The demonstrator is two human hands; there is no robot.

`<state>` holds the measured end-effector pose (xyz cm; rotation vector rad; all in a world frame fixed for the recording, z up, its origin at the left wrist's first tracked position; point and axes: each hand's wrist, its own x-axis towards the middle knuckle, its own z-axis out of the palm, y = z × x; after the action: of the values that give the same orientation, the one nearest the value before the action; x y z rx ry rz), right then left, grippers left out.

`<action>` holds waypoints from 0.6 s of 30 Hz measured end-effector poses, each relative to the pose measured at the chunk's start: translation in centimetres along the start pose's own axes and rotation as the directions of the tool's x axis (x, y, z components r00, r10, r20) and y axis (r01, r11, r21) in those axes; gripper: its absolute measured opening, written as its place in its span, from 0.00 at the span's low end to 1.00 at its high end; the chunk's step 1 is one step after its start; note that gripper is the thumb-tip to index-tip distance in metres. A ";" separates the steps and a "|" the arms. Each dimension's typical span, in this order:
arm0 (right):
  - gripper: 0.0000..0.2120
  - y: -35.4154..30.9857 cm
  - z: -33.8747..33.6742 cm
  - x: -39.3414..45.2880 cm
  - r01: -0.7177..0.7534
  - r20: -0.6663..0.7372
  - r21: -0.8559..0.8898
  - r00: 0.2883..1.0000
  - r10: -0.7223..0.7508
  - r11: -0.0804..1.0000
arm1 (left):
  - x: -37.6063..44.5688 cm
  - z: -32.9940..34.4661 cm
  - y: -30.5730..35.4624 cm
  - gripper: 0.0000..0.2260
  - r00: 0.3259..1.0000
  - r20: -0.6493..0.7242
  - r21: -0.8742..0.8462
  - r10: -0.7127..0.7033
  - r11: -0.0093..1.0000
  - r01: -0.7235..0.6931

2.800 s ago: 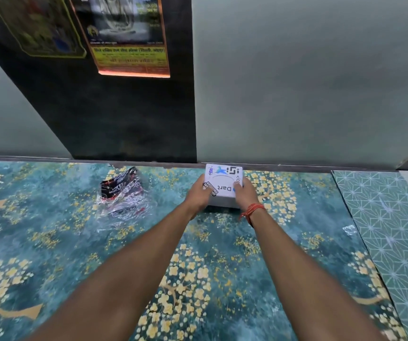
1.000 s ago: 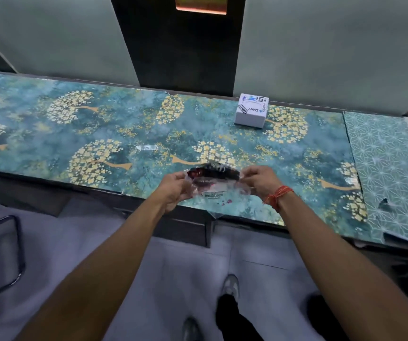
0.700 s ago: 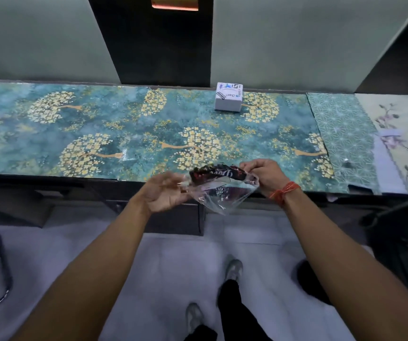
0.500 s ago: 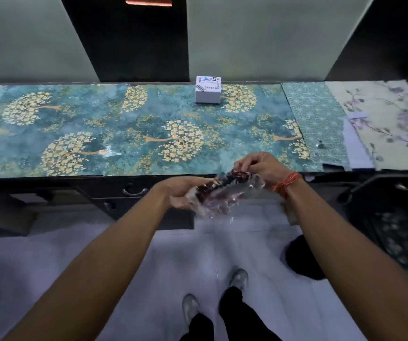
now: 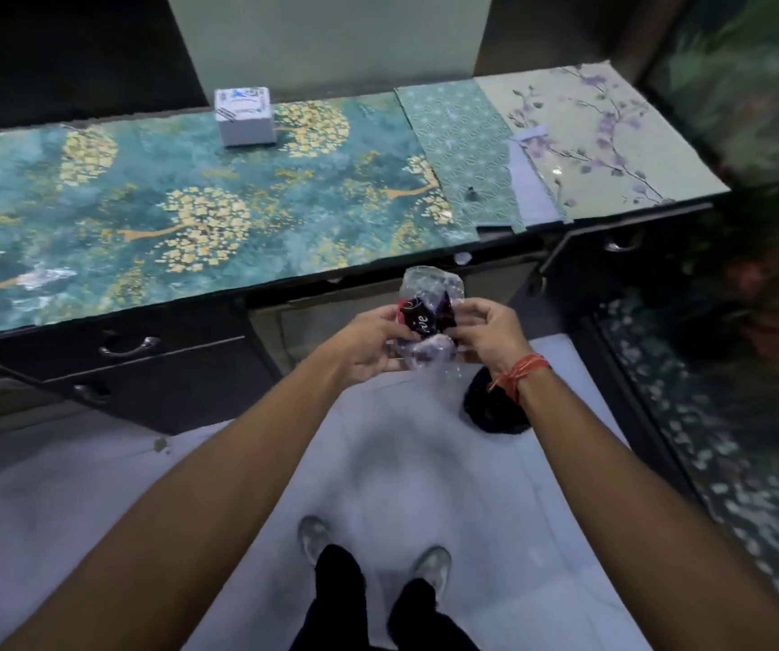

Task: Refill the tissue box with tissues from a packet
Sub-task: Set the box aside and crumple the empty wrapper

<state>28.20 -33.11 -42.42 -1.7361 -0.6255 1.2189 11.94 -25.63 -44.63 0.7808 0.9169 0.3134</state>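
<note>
A crumpled clear plastic packet (image 5: pixel 426 312) with black and red print is held between both my hands, in the air in front of the counter's edge. My left hand (image 5: pixel 363 346) grips its left side and my right hand (image 5: pixel 486 335), with a red thread on the wrist, pinches its right side. I cannot see any tissues inside it. The small white tissue box (image 5: pixel 244 116) stands by itself far back on the counter (image 5: pixel 153 204), close to the wall.
The counter carries a teal sheet with gold trees, a green patterned sheet (image 5: pixel 458 133) and a pale floral sheet (image 5: pixel 585 133) to the right. Dark drawers with metal handles (image 5: pixel 128 348) lie below. A dark round object (image 5: pixel 495 406) sits on the pale floor beside my feet.
I have stepped back and turned right, away from the counter. The packet, lifted off the counter earlier, is now more bunched up between both hands. The box stays at the back.
</note>
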 end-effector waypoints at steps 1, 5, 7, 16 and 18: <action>0.16 0.7 -1.5 -0.3 0.020 -0.040 0.010 0.999 -0.020 1.000 | 0.2 1.3 -0.5 0.19 1.000 0.005 0.007 -0.020 1.000 0.020; 0.13 2.1 -6.5 -2.8 0.069 -0.079 0.144 0.995 -0.058 0.987 | 1.2 6.9 -2.5 0.14 0.992 -0.087 -0.030 -0.087 0.996 0.085; 0.11 2.5 -9.1 -3.5 0.063 -0.015 0.248 0.998 -0.061 0.967 | 2.2 9.1 -3.4 0.14 0.976 -0.121 -0.126 -0.183 0.978 0.168; 0.53 4.5 -15.6 -4.1 0.277 0.336 -0.304 0.926 -0.169 0.912 | 5.7 13.4 -5.3 0.11 0.826 -0.071 -0.179 -0.559 0.822 0.541; 0.51 5.1 -15.2 -4.1 0.376 0.267 -0.467 0.923 -0.278 0.800 | 7.3 13.7 -5.5 0.11 0.778 -0.069 -0.215 -0.624 0.771 0.599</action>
<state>40.12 -44.55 -43.31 -1.8356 -1.4122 1.0244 26.84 -31.77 -47.92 0.2546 1.2042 -0.1344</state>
